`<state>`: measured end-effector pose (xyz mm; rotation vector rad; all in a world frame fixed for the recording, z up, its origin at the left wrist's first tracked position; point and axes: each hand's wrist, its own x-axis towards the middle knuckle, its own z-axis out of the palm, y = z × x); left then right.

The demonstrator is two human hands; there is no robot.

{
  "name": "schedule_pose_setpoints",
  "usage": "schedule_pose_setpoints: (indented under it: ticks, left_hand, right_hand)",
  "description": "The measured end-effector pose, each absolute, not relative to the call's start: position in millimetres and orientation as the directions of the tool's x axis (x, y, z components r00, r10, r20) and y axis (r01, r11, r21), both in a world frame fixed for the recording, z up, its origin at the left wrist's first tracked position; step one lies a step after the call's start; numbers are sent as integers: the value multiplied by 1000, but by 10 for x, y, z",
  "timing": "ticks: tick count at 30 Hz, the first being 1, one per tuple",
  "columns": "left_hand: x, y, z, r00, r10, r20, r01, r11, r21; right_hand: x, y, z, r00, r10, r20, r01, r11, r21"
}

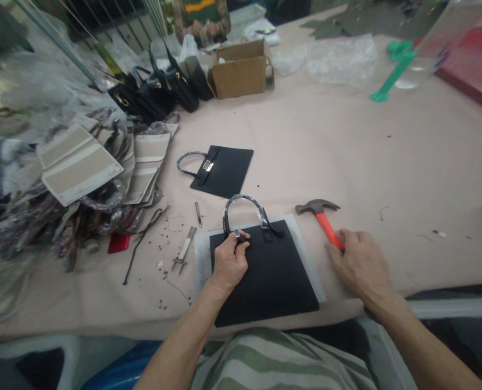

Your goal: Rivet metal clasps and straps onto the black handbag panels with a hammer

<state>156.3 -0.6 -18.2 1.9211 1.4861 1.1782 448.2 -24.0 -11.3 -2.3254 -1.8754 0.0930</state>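
Note:
In front of me a black bag panel (273,281) lies flat on a pale board (203,260), its plastic-wrapped handle (241,199) pointing away from me. My left hand (229,262) is closed around a small metal punch (237,234), held upright near the left base of that handle; its tip is hidden. To the right, my right hand (362,265) grips the orange handle of a claw hammer (325,222), whose head rests at table level. A second black panel with a handle and metal clasp (226,170) lies just beyond.
Left of the board lie a metal divider-like tool (182,252), a thin metal rod (198,214) and a black cord (142,246). Stacked panels (82,162) fill the left side. Black bags (155,92), a cardboard box (241,70) and another person's hands (203,28) are farther back.

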Motion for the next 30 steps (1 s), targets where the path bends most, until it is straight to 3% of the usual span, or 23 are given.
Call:
schedule_pose_setpoints:
  ticks: [2,4,6,8,11,13,14,16,18,21,23,27,30]
  left_hand:
    - [1569,-4,-188,47,936,348,557,-314,769]
    - [1573,-2,-192,39,939,341,560,-303,771]
    - [1575,1,-194,34,941,336,557,-297,776]
    - [1580,5,-195,29,941,337,545,-297,784]
    - [1589,13,-199,23,939,342,523,-303,797]
    - [1592,15,-203,20,941,338,516,-299,802]
    - [1592,14,-207,20,942,335,517,-296,803]
    - [1590,11,-215,22,943,331,522,-293,801]
    - [1587,10,-223,29,941,337,528,-301,794]
    - [1586,10,-232,40,936,349,534,-315,784]
    - [1586,11,-230,39,933,358,538,-322,779]
    - [1587,10,-216,43,927,373,543,-335,770]
    - [1588,12,-213,40,932,360,554,-321,768]
  right_hand:
    - [4534,-243,-128,292,952,-86,924,-305,-231]
    - [4521,-228,-81,345,894,-286,767,-444,-463]
    - [4469,-204,33,260,824,-503,514,-559,-651]
    - [4390,-190,219,129,777,-616,275,-625,-730]
    - [4219,-212,633,119,822,-557,137,-569,-811]
    - [4083,-247,954,175,927,-332,266,-369,-891]
    - [4014,-263,1102,178,972,-153,396,-214,-893]
    - [3886,-282,1319,83,981,173,651,78,-755]
    - [3781,-279,1401,-111,935,336,784,290,-549]
    - [3687,-248,1370,-362,892,271,849,436,-299]
    - [3666,-232,1362,-401,881,250,865,454,-212]
    - [3666,-250,1418,-267,855,444,872,410,-266]
    - [3689,-267,1397,-353,866,355,859,450,-245]
